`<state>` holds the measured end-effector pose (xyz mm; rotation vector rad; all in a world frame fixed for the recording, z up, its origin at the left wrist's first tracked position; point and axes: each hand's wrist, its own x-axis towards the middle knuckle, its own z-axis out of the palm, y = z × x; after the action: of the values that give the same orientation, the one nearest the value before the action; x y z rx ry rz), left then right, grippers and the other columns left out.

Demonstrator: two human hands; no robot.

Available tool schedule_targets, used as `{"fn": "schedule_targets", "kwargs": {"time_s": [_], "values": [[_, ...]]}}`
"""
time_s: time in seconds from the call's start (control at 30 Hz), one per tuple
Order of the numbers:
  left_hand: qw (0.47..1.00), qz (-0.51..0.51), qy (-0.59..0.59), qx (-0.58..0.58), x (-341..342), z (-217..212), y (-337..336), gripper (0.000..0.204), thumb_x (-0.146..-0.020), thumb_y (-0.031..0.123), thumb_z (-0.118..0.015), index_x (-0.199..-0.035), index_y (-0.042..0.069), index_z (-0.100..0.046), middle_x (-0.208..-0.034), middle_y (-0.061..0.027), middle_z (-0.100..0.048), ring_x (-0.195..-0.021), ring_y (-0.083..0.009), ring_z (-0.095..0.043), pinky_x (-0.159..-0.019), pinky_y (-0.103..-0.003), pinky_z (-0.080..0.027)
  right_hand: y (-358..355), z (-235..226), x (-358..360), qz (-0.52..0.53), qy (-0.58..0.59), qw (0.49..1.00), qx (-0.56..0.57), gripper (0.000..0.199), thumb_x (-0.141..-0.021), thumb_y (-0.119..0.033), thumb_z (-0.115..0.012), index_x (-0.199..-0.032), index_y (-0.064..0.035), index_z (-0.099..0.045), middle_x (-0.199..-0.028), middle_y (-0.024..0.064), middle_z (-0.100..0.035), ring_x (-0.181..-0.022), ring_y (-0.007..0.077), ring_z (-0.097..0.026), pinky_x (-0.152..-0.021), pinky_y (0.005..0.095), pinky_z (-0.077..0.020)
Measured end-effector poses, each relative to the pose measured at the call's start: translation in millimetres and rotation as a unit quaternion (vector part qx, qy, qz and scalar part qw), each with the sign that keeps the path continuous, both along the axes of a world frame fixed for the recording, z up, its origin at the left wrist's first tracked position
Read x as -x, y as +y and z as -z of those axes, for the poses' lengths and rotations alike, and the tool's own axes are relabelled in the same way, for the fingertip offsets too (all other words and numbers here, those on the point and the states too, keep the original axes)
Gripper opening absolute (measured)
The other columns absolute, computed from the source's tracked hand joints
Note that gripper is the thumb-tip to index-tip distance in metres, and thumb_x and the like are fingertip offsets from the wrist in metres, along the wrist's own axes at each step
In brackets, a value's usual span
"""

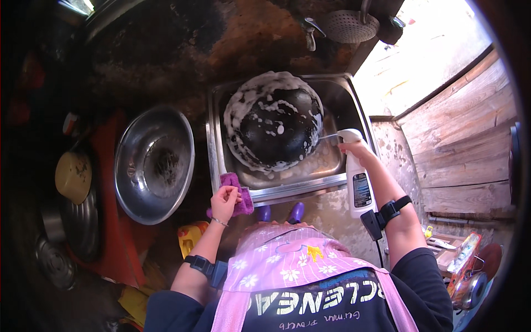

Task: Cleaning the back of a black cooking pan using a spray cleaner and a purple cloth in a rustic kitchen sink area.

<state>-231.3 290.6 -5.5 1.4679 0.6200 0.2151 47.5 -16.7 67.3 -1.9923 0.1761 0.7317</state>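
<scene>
Left hand (pixel 224 203) gripped purple cloth (pixel 244 203); right hand (pixel 357 150) gripped spray bottle (pixel 353 169). Black pan (pixel 276 135) in sink (pixel 212 157) looked liable to slip if nudged, suds (pixel 241 104) making it slick.

Foam-streaked black pan (pixel 263 134) in sink (pixel 298 189)

At six o'clock on my feed I see a pink apron (pixel 268 252) with white flowers (pixel 290 275) over a dark short-sleeved shirt (pixel 310 311) with pale lettering (pixel 319 300). A black strapped module (pixel 218 274) sits at seven o'clock, a second module (pixel 372 222) at four with a black cable (pixel 379 252). A thin bracelet (pixel 220 222) shows at seven, purple footwear (pixel 297 212) at six.
</scene>
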Motion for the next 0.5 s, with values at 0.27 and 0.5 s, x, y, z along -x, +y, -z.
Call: {"fn": "schedule_targets", "kwargs": {"time_s": [0.27,0.5], "values": [[1.000,0.004,0.013,0.005,-2,-4,-1,0.010,-0.084,0.009,-0.053,-0.084,-0.002,-0.054,-0.072,-0.0048,-0.059,-0.060,-0.0096,-0.057,-0.058,-0.021,-0.049,-12,14,-2,0.044,0.025,0.999,0.001,0.039,-0.063,-0.016,-0.073,-0.097,-0.0035,-0.060,-0.086,0.0046,-0.060,-0.075,0.0150,-0.054,-0.068,0.0294,-0.0413],[1.000,0.000,0.011,0.011,1,-1,1,0.010,-0.084,0.009,-0.054,-0.084,-0.001,-0.054,-0.072,-0.0048,-0.059,-0.060,-0.0096,-0.057,-0.058,-0.021,-0.049,-10,7,2,0.048,-0.007,0.997,-0.065,0.033,-0.064,-0.019,-0.074,-0.091,-0.0041,-0.061,-0.079,0.0038,-0.060,-0.070,0.0144,-0.054,-0.066,0.0298,-0.0406]]}}
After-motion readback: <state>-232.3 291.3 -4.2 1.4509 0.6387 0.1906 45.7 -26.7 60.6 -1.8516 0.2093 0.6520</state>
